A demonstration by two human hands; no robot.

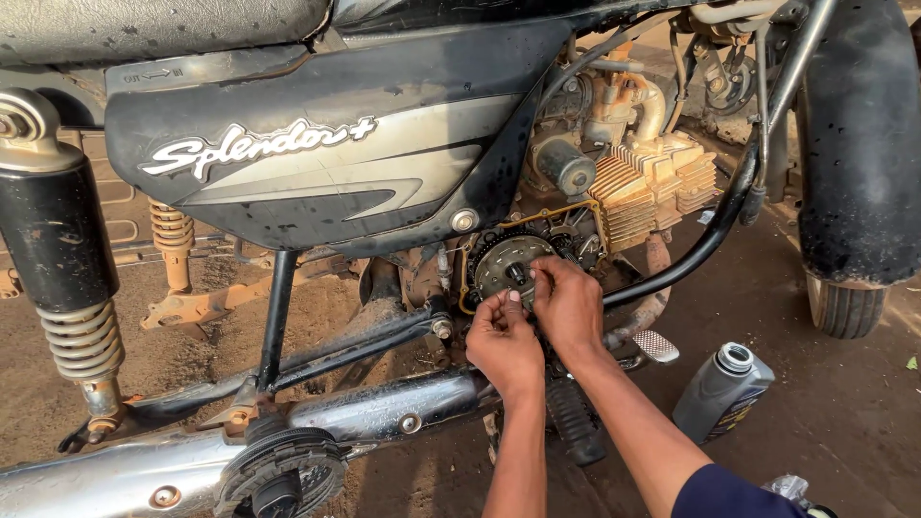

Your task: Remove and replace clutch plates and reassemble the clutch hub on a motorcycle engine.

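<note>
Seen from above, I had both hands at the opened side of a motorcycle engine [624,182], whose cover was off. My left hand [504,341] was raised with its fingers [510,299] pressed together in a pinch just under the exposed round clutch assembly [508,264]; whatever small part they pinched was too small for me to make out. My right hand [571,307] lay just beside it, its fingers [543,278] curled and touching the lower right edge of the clutch assembly near its centre. The assembly sat in the crankcase below the black side panel [317,153], ringed by a toothed gear. A detached clutch plate pack [283,470] rested on the chrome exhaust pipe [384,412] at lower left. A grey oil bottle [721,391] stood on the dirt ground [844,403] to the right, well apart from my hands, with the front tyre [859,163] behind it.
</note>
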